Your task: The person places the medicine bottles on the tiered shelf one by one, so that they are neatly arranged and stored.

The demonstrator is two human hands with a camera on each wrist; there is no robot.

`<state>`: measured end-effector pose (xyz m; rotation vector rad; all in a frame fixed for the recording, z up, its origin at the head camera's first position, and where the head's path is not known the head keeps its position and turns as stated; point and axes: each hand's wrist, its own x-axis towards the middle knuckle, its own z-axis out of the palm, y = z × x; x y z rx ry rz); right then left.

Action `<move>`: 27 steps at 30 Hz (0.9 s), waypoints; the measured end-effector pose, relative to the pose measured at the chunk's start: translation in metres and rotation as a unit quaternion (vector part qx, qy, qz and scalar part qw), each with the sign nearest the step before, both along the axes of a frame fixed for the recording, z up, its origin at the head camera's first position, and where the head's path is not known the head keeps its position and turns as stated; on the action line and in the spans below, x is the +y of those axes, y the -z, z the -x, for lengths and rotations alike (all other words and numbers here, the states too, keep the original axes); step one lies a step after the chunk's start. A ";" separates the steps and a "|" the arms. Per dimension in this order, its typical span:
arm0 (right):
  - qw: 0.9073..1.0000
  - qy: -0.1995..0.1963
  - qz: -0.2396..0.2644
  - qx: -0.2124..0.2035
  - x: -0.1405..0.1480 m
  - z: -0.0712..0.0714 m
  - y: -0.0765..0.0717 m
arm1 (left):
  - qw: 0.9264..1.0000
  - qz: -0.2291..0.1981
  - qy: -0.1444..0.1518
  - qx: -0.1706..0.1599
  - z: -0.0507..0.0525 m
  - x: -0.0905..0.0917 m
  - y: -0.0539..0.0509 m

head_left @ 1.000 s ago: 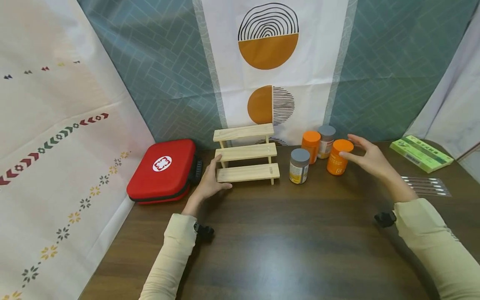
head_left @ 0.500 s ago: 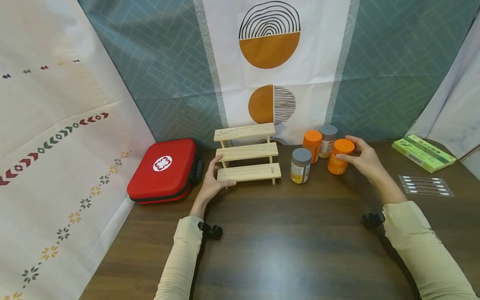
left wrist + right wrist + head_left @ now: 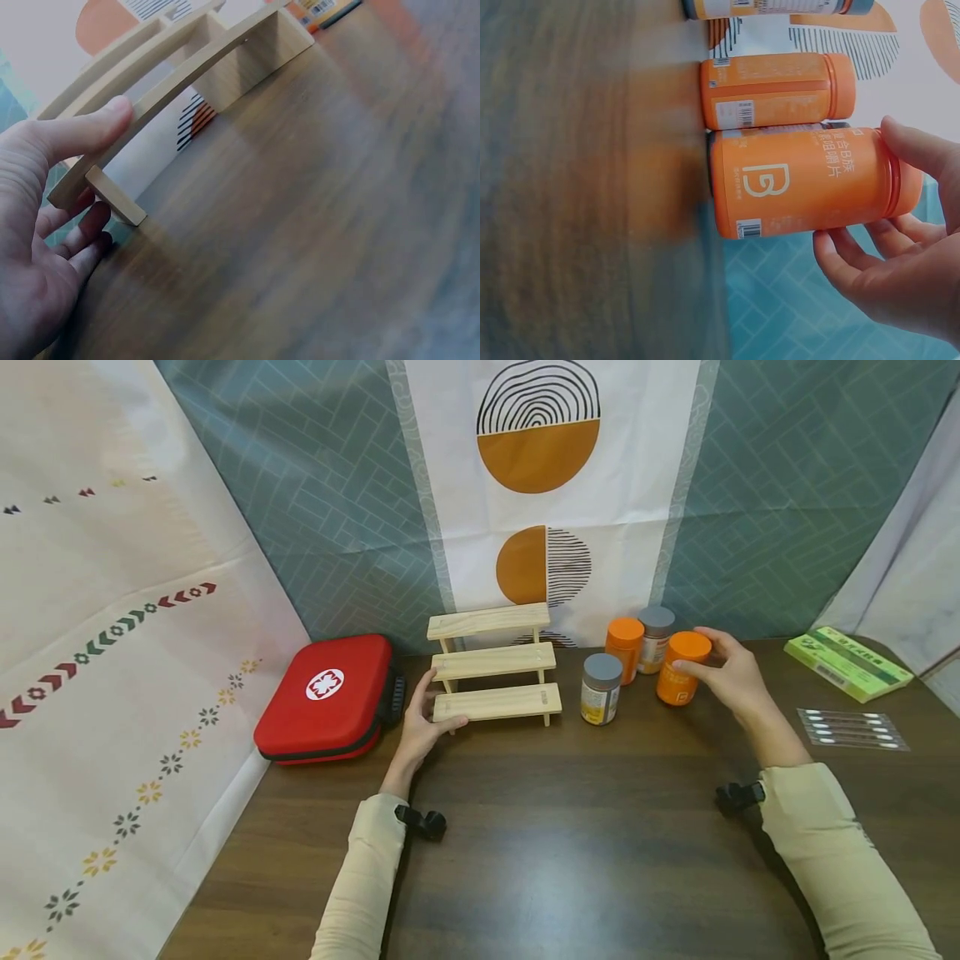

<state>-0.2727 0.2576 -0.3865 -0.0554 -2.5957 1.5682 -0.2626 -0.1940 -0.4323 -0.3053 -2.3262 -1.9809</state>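
Observation:
My left hand (image 3: 420,727) holds the left end of a three-tier wooden display stand (image 3: 495,702). In the left wrist view its thumb lies on the lowest step (image 3: 180,75), and the other fingers curl beneath and behind that end. At the right, my right hand (image 3: 735,675) grips an orange bottle (image 3: 677,681) near its lid, thumb on one side and fingers on the other. The right wrist view shows this bottle (image 3: 795,180) upright on or just over the table; I cannot tell which. Close by stand a smaller orange bottle (image 3: 624,652) and two grey-lidded bottles, one in front (image 3: 600,697) and one behind (image 3: 655,639).
A red first-aid case (image 3: 322,697) lies left of the stand. Far right are a green box (image 3: 847,664) and a clear pack of cotton swabs (image 3: 853,729). Patterned cloth (image 3: 337,527) hangs behind the dark wooden table (image 3: 555,843).
My right hand has moved left and closed around the orange bottle, which sits marginally higher in view. My left hand has shifted slightly right onto the stand's end, its forearm moving right too.

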 end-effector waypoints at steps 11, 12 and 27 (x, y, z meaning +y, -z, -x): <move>1.000 0.023 -0.007 0.016 -0.002 -0.004 -0.012 | 1.000 -0.009 -0.007 0.003 0.010 -0.005 0.019; 0.999 0.026 -0.010 0.020 -0.002 -0.005 -0.013 | 1.000 -0.010 -0.008 0.005 0.012 -0.005 0.022; 0.997 0.005 -0.029 0.076 -0.012 -0.005 -0.045 | 1.000 -0.010 -0.010 -0.002 0.006 -0.003 0.014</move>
